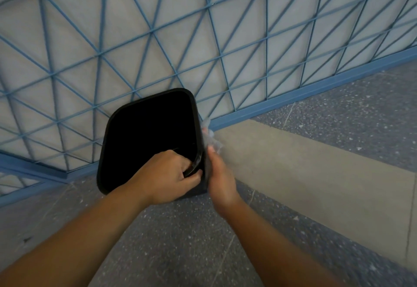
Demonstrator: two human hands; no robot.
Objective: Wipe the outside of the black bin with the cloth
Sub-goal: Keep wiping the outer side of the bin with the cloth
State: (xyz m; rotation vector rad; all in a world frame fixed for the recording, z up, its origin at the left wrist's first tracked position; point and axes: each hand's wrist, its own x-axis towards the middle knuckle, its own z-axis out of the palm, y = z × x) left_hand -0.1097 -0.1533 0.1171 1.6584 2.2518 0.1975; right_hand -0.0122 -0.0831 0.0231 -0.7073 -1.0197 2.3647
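Note:
A black bin (144,133) with a rounded square mouth stands on the floor against a wall, seen from above. My left hand (168,175) grips its near right rim, fingers curled over the edge into the bin. My right hand (217,174) presses a pale grey cloth (211,136) against the bin's right outer side. The cloth is blurred and sticks out above my fingers along the rim's edge. The bin's right wall is mostly hidden behind my hands.
A grey wall (203,27) criss-crossed with blue lines rises behind the bin, with a blue skirting strip (293,99) at its foot. The floor is dark speckled stone (191,241) with a lighter tan band (316,174) to the right.

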